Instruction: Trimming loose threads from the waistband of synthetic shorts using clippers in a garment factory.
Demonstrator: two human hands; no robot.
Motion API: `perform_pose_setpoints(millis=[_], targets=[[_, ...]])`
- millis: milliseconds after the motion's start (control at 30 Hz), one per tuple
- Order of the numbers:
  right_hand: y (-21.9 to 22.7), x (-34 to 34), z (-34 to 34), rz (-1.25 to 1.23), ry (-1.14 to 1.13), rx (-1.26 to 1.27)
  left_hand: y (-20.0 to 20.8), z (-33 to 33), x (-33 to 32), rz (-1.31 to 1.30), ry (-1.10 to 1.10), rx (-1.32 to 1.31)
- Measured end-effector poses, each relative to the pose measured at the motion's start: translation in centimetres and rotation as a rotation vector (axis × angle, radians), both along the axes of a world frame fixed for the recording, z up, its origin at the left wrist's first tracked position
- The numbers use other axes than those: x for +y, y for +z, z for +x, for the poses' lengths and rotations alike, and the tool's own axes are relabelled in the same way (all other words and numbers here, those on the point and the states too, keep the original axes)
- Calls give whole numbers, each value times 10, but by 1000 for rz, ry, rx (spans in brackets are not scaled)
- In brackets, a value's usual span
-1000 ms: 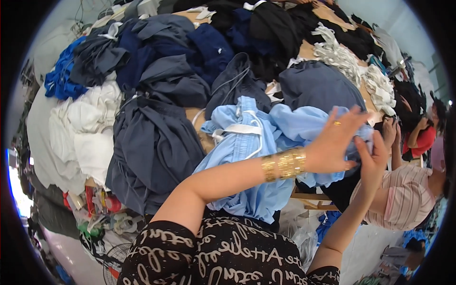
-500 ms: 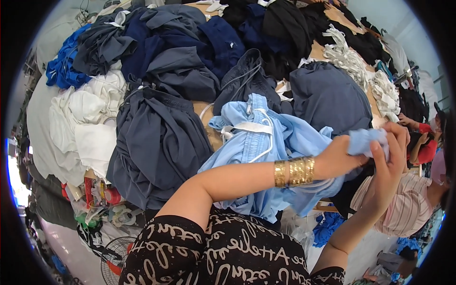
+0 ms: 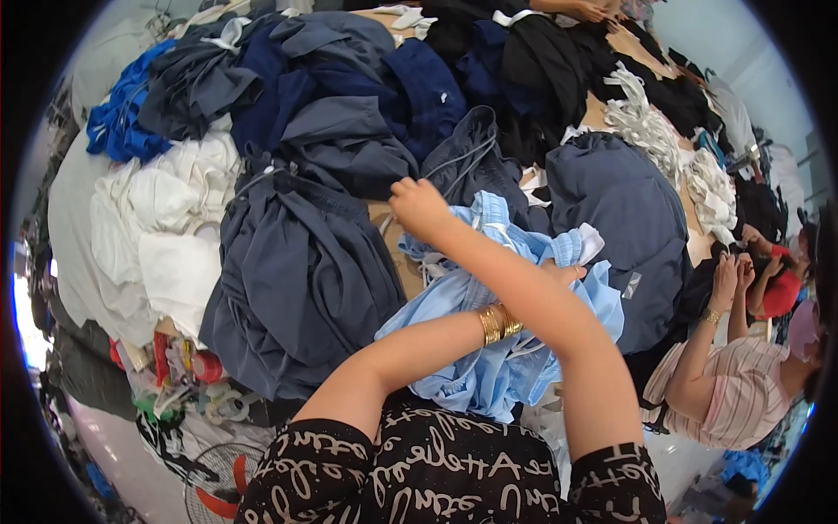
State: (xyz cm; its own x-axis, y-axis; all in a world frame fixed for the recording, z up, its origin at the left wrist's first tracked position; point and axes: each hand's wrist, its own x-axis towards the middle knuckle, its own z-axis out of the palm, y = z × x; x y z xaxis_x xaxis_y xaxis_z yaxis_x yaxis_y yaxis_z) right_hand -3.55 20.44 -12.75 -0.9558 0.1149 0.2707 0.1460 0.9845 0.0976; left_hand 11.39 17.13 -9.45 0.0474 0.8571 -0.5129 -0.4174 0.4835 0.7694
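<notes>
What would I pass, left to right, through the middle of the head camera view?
White cloth pile, dark grey garment with a drawstring, light blue cloth, rounded dark grey heap, co-worker in a striped top.

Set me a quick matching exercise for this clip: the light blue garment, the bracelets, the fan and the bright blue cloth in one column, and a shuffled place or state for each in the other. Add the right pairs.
Things
1. light blue garment
2. bracelets
3. fan
4. bright blue cloth

Places and states
A. at the lower left, with red blades
B. at the upper left, beyond the white cloth pile
C. in the middle, beneath both forearms
D. gold, around the left wrist

Right pairs: 1-C, 2-D, 3-A, 4-B
</notes>
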Motion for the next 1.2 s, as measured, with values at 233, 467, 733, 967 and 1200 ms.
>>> perform_pose_setpoints(millis=[233,467,733,967,1200], targets=[[19,6,-27,-879,-219,120,-27,2,8,-102,-47,-54],[173,55,38,-1532,19,688,-32,16,4,409,142,-226],[269,86,225,-1075,-162,1217,9,0,-8,283,-32,-281],[227,-17,288,-736,-528,649,54,-17,-26,399,-212,-383],[200,-60,276,-1278,-337,411,57,2,-17,492,-993,244]])
